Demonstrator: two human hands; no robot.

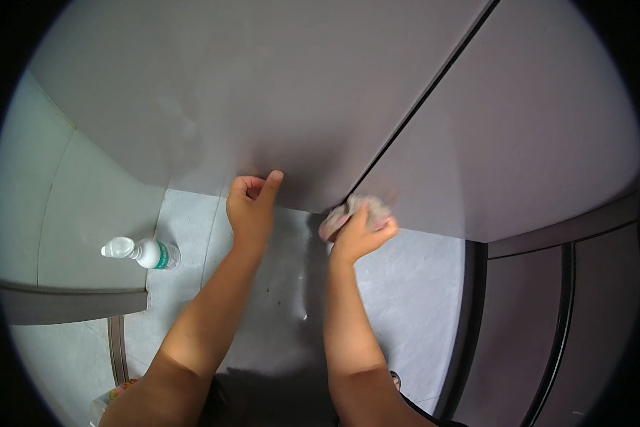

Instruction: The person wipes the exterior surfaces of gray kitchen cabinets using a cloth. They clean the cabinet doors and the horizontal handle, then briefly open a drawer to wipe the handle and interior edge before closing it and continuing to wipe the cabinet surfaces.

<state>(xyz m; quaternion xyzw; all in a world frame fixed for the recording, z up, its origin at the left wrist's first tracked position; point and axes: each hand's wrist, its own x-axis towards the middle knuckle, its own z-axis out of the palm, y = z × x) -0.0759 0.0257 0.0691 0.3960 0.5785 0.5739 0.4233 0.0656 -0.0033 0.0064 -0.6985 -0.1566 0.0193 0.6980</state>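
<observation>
My left hand (252, 212) is at the lower edge of a large grey panel (263, 85). Its fingers are curled loosely, the thumb points up, and I see nothing held in it. Whether the fingertips touch the panel is hard to tell. In my right hand (363, 236) is a crumpled pale cloth (355, 213), pressed to the foot of the panels where a dark narrow gap (420, 107) runs down between them. The cloth and fingers are slightly blurred.
A white spray bottle (148, 252) with a green label stands on the pale floor (420, 285) at the left, beside a light tiled wall (71, 206). Dark panels with black edging (526, 327) rise on the right. Part of a colourful package (113, 397) shows at lower left.
</observation>
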